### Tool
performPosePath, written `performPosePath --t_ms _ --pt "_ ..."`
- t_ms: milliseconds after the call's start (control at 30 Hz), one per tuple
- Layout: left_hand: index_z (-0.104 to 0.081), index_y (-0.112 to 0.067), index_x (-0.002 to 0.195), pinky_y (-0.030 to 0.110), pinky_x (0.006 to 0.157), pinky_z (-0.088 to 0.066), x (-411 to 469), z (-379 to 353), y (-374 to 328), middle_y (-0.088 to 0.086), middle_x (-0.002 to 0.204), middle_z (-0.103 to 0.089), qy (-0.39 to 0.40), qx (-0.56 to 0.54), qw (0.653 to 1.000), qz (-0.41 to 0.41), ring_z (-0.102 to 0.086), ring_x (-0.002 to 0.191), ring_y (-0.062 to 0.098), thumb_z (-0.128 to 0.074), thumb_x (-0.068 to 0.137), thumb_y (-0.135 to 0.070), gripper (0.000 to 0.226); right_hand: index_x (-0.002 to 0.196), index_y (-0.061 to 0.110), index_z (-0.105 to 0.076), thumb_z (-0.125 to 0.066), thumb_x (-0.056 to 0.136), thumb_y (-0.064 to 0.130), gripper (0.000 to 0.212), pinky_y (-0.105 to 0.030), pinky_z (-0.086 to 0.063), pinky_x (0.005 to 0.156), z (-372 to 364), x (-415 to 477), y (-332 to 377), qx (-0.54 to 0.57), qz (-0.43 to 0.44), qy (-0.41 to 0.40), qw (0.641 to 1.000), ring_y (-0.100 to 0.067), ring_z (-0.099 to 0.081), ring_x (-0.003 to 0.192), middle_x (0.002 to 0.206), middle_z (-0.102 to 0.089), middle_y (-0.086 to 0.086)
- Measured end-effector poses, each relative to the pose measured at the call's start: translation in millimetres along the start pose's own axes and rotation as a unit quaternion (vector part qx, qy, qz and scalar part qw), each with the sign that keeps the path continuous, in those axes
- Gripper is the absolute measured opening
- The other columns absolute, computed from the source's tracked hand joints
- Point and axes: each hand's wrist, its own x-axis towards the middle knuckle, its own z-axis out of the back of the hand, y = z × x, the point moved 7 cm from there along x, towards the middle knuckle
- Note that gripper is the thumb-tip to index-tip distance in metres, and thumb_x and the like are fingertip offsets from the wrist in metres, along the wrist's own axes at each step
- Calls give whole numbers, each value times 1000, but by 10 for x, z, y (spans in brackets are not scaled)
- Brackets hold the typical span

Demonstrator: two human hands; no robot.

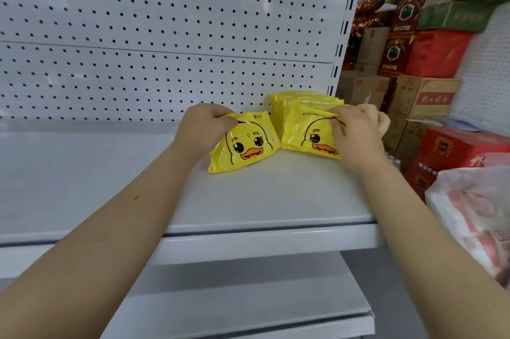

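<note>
Shelf of white metal [248, 195] with a pegboard panel [165, 21] behind it, seen from above and in front. A person's two bare forearms reach onto it.

The left hand [205, 124] grips the upper left corner of a yellow packet [245, 145] printed with a cartoon duck face. Its fingers [220, 115] are curled over the packet's top edge. This packet stands tilted, with its lower edge resting on the shelf.

Just beside it on the right stands a second duck packet [303, 131]. It is the front one of a short row of yellow packets [300, 98] that runs back toward the pegboard panel. The right hand [358, 131] pinches the second duck packet near its upper right, thumb and fingers clenched on the plastic. Both packets sit toward the right end of the shelf, near the back.

A lower shelf [234, 297], also white, lies beneath. To the right of the shelving, cardboard cartons [425, 95] and red boxes [455, 145] are stacked. A white plastic bag [474, 214] with red print shows blurred at the near right edge.
</note>
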Motion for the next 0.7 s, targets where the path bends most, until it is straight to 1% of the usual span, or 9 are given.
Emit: performPosePath --t_ms 67,133,233,300,367,467,533,633,700 --pt "-64 -1 78 32 62 -32 -10 28 -26 24 74 -53 -8 24 1000 -14 -40 63 16 -55 74 -29 30 111 16 -67 -53 93 16 22 -37 -13 99 -8 -31 4 -36 23 6 999 -27 -42 114 109 -63 -2" --pt "-62 -3 75 32 60 -30 -27 49 -48 22 71 -50 -17 40 999 -22 -38 60 16 -54 76 -28 27 113 19 -66 -54 93 21 23 -37 -14 100 -12 -48 -2 -68 34 13 997 -29 -39 117 114 -57 -2" --pt "-63 -3 76 31 60 -31 -51 56 -60 22 73 -53 -21 45 998 -31 -40 61 16 -54 77 -26 25 120 26 -60 -59 90 31 30 -36 -16 100 -7 -94 -26 -72 6 20 997 -27 -34 121 122 -50 0" --pt "-66 -4 79 32 62 -34 -60 65 -66 23 78 -58 -25 41 998 -35 -44 65 18 -54 78 -27 26 125 29 -53 -64 85 39 43 -39 -19 100 -14 -125 -52 -65 -33 35 997 -26 -32 123 127 -45 1" --pt "-68 -7 81 38 64 -41 -75 79 -77 20 82 -63 -32 38 998 -38 -52 70 23 -54 77 -29 26 126 31 -49 -68 78 42 53 -39 -23 98 -38 -150 -60 -45 -60 60 995 -24 -29 124 131 -40 2" --pt "-71 -14 82 43 72 -49 -110 103 -99 14 80 -66 -44 30 998 -40 -59 81 28 -53 75 -31 26 124 33 -49 -73 71 41 58 -38 -26 97 -93 -182 -33 -5 -64 100 993 -21 -26 125 131 -36 4" --pt "-71 -14 82 43 74 -50 -126 107 -102 13 81 -67 -48 21 998 -36 -60 83 30 -54 74 -32 26 123 33 -49 -72 69 38 59 -35 -25 96 -121 -197 -28 14 -62 124 990 -20 -26 125 129 -35 5" --pt "-71 -13 82 43 75 -50 -121 105 -100 14 82 -67 -50 25 998 -35 -60 84 29 -55 75 -32 26 126 31 -48 -69 71 37 58 -30 -18 94 -154 -208 -43 19 -57 155 986 -19 -25 125 128 -37 6" --pt "-72 -15 83 40 73 -49 -108 102 -102 11 80 -68 -51 31 997 -41 -60 83 27 -57 80 -27 20 127 33 -49 -64 70 46 60 -28 -14 92 -177 -222 -39 9 -52 177 983 -18 -24 125 126 -39 8"
